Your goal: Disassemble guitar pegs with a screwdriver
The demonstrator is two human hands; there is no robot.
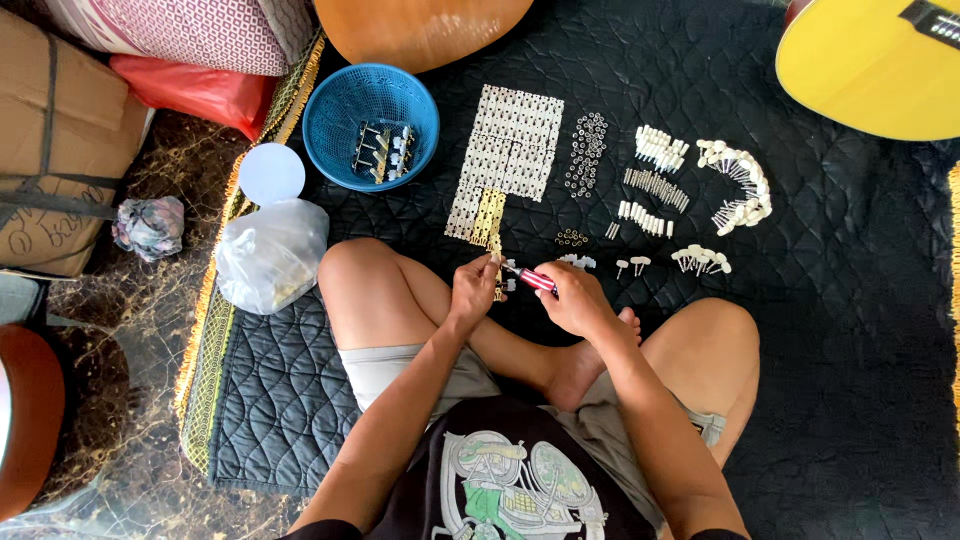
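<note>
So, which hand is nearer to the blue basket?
The left hand. It is below the blue basket, slightly to the right of it; the right hand is farther right.

Bright, even daylight, soft shadows, sharp focus throughout, slight wide-angle bending toward the edges.

Ahead of my hands, rows of small white and metal parts (510,150) are filling the middle of the dark quilted mat (850,300). A round blue plastic basket (370,125) is blocking upper left; bare mat is lying open at right.
</note>
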